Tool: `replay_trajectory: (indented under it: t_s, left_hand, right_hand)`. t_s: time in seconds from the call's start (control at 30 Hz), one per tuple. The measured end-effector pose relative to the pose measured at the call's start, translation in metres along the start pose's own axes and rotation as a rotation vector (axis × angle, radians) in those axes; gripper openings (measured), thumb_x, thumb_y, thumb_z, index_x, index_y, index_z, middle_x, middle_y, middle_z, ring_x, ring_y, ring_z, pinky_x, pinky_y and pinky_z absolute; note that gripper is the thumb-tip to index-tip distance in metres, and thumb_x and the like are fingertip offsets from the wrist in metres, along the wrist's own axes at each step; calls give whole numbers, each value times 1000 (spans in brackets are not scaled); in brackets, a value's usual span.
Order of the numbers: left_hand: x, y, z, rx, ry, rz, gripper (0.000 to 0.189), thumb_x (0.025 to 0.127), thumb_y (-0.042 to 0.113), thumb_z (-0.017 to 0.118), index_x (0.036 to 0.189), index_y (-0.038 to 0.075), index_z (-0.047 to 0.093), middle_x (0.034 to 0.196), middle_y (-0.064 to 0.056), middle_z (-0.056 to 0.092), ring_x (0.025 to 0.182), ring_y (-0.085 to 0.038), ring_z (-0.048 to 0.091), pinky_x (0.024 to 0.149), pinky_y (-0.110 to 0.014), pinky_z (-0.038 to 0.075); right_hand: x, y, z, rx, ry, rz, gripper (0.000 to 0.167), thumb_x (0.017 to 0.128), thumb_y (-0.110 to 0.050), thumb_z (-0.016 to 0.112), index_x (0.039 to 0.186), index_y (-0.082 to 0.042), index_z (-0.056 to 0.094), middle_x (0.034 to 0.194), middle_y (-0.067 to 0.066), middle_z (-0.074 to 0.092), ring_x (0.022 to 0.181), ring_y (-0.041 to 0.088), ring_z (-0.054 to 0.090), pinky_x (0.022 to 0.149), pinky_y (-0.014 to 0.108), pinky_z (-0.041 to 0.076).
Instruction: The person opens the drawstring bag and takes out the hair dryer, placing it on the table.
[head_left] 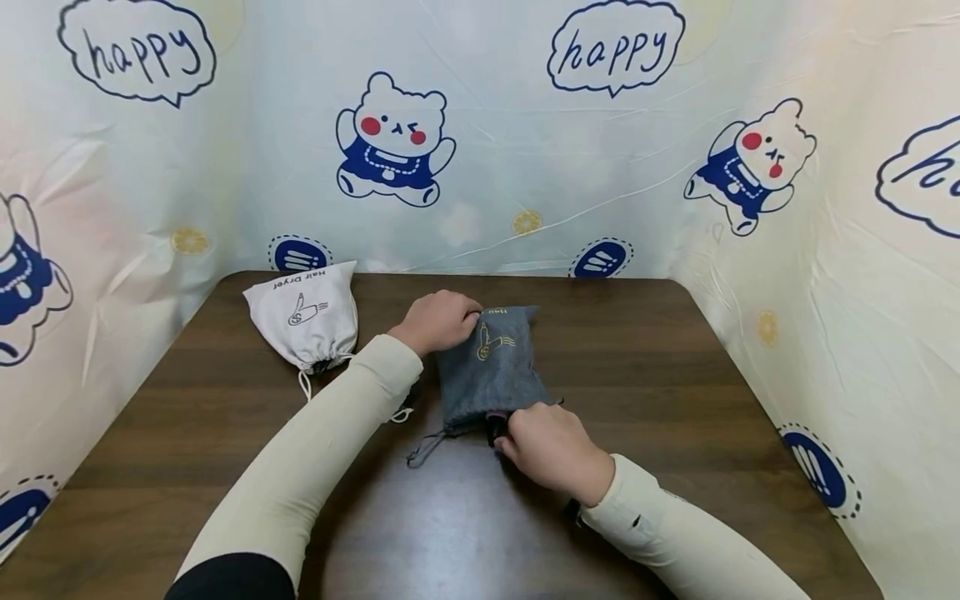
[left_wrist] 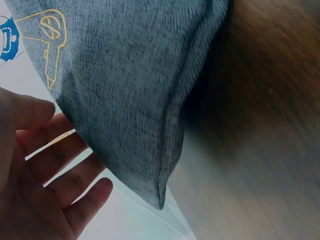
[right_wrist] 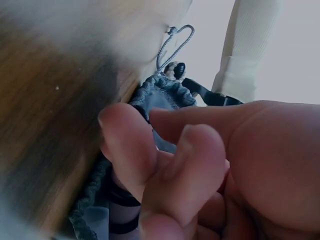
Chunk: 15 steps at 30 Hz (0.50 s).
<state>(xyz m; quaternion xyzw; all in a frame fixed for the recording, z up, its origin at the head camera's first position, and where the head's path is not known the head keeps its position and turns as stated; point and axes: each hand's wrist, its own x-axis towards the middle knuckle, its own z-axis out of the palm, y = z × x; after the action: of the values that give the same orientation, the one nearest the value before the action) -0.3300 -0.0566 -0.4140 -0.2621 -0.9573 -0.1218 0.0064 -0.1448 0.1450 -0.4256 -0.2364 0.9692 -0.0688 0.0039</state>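
Observation:
A grey-blue drawstring pouch (head_left: 491, 371) with a yellow hair dryer print lies mid-table, its gathered mouth towards me. At its far closed end is my left hand (head_left: 438, 321); in the left wrist view the loosely extended fingers (left_wrist: 82, 180) reach behind the pouch's edge, with the thumb beside it. My right hand (head_left: 551, 446) is at the mouth, fingers curled round a dark purple and black object (head_left: 497, 427) that sticks out of it. Black bands on the object (right_wrist: 124, 217) show in the right wrist view; the rest is hidden by the pouch and fingers.
At the back left lies a white drawstring pouch (head_left: 303, 321) marked "Hair Dryer", its white cord hanging towards me. The grey pouch's cord loop (head_left: 426, 450) lies on the brown wooden table (head_left: 630, 358). A patterned curtain (head_left: 495, 167) surrounds the table's back and sides.

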Motion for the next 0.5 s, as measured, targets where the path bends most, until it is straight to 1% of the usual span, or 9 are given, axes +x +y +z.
replay_trajectory:
  t_s: [0.13, 0.27, 0.4, 0.5]
  left_hand:
    - [-6, -2, -1, 14, 3, -3, 36, 109, 30, 48, 138, 22, 69, 129, -2, 72, 95, -17, 69, 80, -41, 56]
    - [-13, -3, -1, 25, 22, -11, 36, 108, 31, 51, 138, 20, 68, 128, -3, 73, 79, -15, 65, 67, -37, 51]
    - [-18, -7, 1, 29, 45, -30, 35, 108, 31, 54, 136, 20, 69, 125, -3, 74, 69, -13, 62, 60, -35, 47]
    - [-20, -9, 3, 32, 61, -50, 35, 107, 31, 53, 135, 20, 71, 119, -3, 75, 65, -14, 60, 56, -35, 46]
  right_hand:
    - [1, 1, 1, -17, 21, 0, 46, 97, -31, 71, 55, -22, 54, 51, -5, 47, 43, 13, 46, 41, 36, 41]
    - [1, 2, 2, -14, 16, -1, 45, 97, -28, 71, 56, -22, 54, 51, -5, 47, 43, 12, 45, 40, 34, 39]
    - [2, 3, 2, -1, 10, -3, 44, 96, -26, 71, 56, -22, 53, 52, -4, 48, 44, 13, 46, 41, 36, 41]
    - [4, 6, 4, -9, 8, 3, 43, 96, -27, 72, 56, -22, 54, 53, -4, 50, 45, 14, 49, 43, 38, 44]
